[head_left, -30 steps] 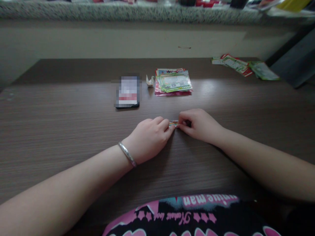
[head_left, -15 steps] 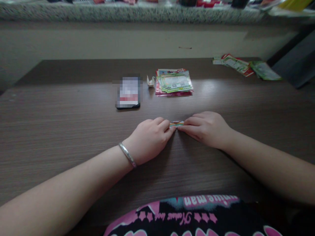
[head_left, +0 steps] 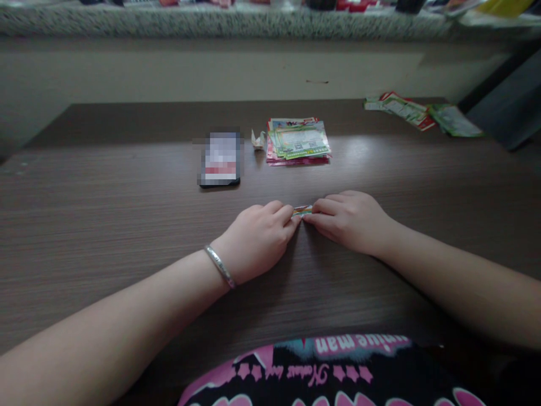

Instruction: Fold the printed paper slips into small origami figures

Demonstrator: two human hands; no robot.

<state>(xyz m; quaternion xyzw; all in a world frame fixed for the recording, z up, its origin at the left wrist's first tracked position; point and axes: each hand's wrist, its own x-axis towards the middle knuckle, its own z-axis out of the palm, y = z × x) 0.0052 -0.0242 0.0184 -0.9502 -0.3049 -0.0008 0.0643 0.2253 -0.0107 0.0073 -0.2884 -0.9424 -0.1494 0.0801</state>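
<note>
Both hands rest on a dark wooden table [head_left: 105, 214] and pinch a small folded strip of colourful paper [head_left: 302, 210] between them. My left hand [head_left: 257, 239], with a silver bangle on the wrist, has its fingers curled and presses the strip's left end. My right hand [head_left: 353, 220] lies with fingers closed over the strip's right end, hiding most of it. Only a short bit of the paper shows between the fingertips.
A phone [head_left: 220, 158] lies face up beyond the hands. Next to it sits a small folded paper piece [head_left: 257, 139] and a stack of colourful paper sheets [head_left: 298, 141]. More sheets [head_left: 416, 113] lie at the far right. A stone ledge [head_left: 220, 22] runs behind.
My right hand has flattened its fingers over the strip and slid slightly left; less of the paper shows between the hands. The left hand has stayed put.
</note>
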